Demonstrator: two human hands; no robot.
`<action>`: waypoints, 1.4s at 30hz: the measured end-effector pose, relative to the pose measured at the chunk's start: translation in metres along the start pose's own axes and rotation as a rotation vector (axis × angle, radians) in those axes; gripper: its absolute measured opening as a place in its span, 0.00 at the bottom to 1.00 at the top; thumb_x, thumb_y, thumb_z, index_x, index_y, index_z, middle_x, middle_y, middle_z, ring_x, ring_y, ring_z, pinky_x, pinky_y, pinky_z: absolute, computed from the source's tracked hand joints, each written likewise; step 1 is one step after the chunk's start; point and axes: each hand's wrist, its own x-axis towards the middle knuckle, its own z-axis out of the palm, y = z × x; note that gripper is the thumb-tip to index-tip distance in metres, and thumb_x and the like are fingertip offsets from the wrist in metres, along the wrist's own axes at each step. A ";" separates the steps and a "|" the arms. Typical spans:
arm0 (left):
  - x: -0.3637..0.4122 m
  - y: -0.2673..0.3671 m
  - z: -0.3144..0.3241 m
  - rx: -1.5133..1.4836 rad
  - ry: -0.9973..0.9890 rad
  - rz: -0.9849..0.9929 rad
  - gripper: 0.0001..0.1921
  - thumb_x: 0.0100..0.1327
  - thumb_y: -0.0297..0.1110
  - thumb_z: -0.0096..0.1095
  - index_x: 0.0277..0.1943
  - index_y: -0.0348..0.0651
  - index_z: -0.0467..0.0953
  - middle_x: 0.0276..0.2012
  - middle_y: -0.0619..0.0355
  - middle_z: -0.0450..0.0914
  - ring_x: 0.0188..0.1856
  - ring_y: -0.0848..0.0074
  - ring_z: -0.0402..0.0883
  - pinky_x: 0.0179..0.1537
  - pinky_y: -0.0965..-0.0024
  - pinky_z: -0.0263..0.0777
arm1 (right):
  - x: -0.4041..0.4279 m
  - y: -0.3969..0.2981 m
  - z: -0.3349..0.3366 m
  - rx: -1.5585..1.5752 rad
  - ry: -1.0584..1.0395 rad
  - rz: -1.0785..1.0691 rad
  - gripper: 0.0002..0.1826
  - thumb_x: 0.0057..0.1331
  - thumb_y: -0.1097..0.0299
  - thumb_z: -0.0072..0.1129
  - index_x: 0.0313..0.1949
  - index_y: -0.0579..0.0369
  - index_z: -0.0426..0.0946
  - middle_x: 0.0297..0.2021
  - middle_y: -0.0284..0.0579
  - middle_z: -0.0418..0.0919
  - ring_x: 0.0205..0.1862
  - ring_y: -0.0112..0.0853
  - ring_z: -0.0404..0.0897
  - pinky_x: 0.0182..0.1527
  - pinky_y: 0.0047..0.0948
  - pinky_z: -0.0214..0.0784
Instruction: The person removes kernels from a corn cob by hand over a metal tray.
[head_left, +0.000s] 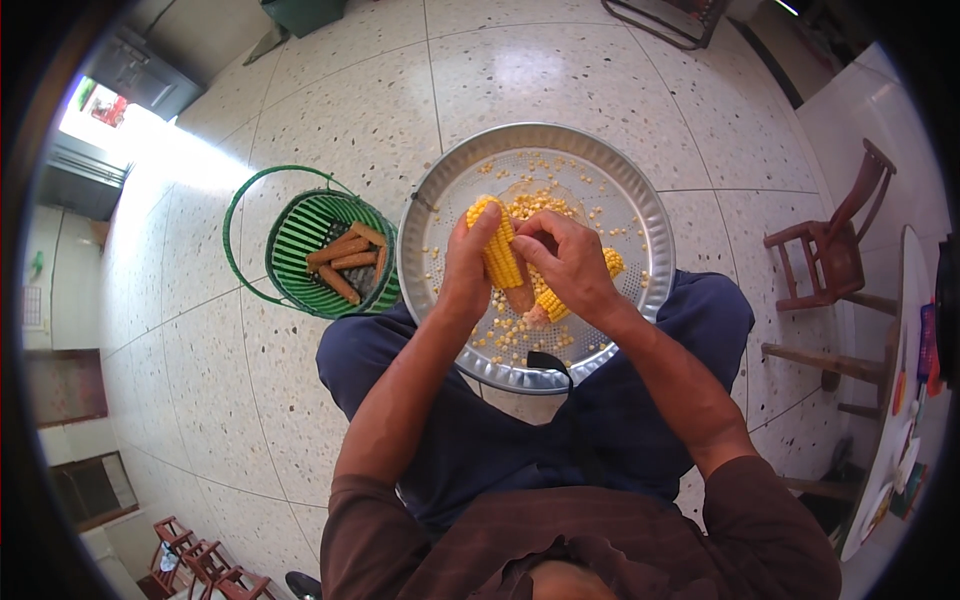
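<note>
My left hand (469, 259) is closed around a partly shelled corn cob (496, 247), with rows of yellow kernels still on it and a bare strip along its right side. Close beside that cob is my right hand (562, 259), fingers bent with the thumb near the kernels; whether it holds anything cannot be told. Under my right hand another corn cob (553, 306) lies in a wide round metal tray (656, 247) with a perforated bottom. Loose corn kernels (536, 202) are heaped beyond my hands, and more are scattered over the tray.
Left of the tray stands a green woven basket (281, 247) holding several bare corncobs (349, 247), its handle tipped outward. A brown wooden chair (836, 255) and a table (874, 465) are at the right. Small red-brown stools (206, 559) stand at the lower left. My knees flank the tray.
</note>
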 end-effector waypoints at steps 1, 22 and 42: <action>0.000 -0.001 -0.001 0.006 -0.003 -0.007 0.21 0.72 0.47 0.62 0.54 0.38 0.71 0.41 0.53 0.81 0.42 0.74 0.82 0.46 0.71 0.77 | -0.002 0.000 0.002 0.057 -0.014 0.049 0.09 0.66 0.68 0.66 0.39 0.61 0.80 0.31 0.47 0.82 0.32 0.34 0.84 0.37 0.34 0.75; -0.002 -0.006 0.003 0.155 0.057 -0.006 0.18 0.73 0.48 0.58 0.48 0.39 0.71 0.39 0.54 0.80 0.37 0.75 0.81 0.40 0.71 0.77 | -0.002 0.001 -0.001 0.470 -0.180 0.459 0.09 0.71 0.66 0.62 0.41 0.58 0.79 0.27 0.32 0.77 0.25 0.16 0.73 0.25 0.15 0.64; -0.002 -0.007 0.006 0.120 0.098 -0.018 0.21 0.69 0.47 0.66 0.51 0.39 0.73 0.38 0.60 0.79 0.37 0.81 0.79 0.40 0.74 0.73 | -0.002 0.011 0.002 0.167 -0.085 0.227 0.09 0.65 0.71 0.64 0.39 0.65 0.81 0.32 0.48 0.86 0.33 0.30 0.86 0.38 0.29 0.77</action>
